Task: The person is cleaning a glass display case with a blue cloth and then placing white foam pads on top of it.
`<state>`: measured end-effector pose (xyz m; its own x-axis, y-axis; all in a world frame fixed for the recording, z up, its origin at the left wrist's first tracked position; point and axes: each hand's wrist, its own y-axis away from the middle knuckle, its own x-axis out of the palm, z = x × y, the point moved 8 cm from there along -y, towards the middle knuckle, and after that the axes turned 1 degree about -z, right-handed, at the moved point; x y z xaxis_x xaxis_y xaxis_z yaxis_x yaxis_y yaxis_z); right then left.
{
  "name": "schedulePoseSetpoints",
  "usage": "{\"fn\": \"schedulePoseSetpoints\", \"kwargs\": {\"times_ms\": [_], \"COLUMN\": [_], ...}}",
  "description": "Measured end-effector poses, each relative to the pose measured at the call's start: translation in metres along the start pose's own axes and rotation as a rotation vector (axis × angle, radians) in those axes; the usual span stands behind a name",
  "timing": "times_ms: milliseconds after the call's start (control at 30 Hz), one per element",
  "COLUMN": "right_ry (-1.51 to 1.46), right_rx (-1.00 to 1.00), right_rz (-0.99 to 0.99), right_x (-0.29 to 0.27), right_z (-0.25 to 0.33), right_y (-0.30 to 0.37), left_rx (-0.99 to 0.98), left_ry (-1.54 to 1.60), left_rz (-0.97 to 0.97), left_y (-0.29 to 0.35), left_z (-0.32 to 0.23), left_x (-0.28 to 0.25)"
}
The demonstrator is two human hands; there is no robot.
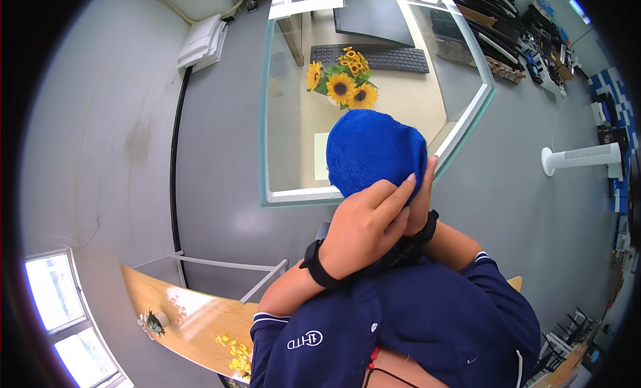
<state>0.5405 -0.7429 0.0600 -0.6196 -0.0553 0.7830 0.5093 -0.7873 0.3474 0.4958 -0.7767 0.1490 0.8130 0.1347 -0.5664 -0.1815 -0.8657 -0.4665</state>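
Observation:
A bright blue cloth [372, 153], fuzzy like a towel and folded into a rounded shape, is held up in front of my chest. My left hand [366, 221] grips its lower edge, with the fingers bent over the near side. My right hand [420, 202] is partly behind the left and presses along the cloth's right edge, its fingertips pointing up. The two hands overlap, so some of the right fingers are hidden. Each wrist wears a black band. Beyond the cloth stands a desk [404, 121] with raised glass edges, partly covered by the cloth in view.
On the desk are a bunch of sunflowers [342, 87], a black keyboard [400, 59] and a dark monitor [374, 17]. A white tower fan [584, 157] stands at the right. Behind me on the left is a wooden table [193, 318] with potted flowers. White packages [202, 42] lie by the wall.

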Motion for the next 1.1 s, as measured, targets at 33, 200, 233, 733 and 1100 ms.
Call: {"fn": "schedulePoseSetpoints", "kwargs": {"times_ms": [33,200,233,733,1100], "right_ry": [-0.164,-0.406,-0.413,-0.452,-0.427], "right_rx": [-0.055,-0.103,-0.153,-1.138,-0.98], "right_rz": [0.148,0.42,0.401,-0.107,-0.701], "right_x": [0.001,0.015,0.014,-0.041,-0.057], "right_z": [0.004,-0.001,-0.001,-0.09,-0.13], "right_y": [-0.002,-0.001,0.0,0.124,0.01], "left_rx": [0.003,-0.186,-0.173,-0.14,0.41], "left_ry": [0.002,0.35,0.37,0.525,0.031], "left_rz": [0.052,0.555,0.617,0.182,0.244], "left_y": [-0.005,-0.004,-0.005,0.061,0.041], "left_z": [-0.003,0.011,0.012,0.172,0.145], "left_x": [0.001,0.01,0.015,-0.13,-0.069]}}
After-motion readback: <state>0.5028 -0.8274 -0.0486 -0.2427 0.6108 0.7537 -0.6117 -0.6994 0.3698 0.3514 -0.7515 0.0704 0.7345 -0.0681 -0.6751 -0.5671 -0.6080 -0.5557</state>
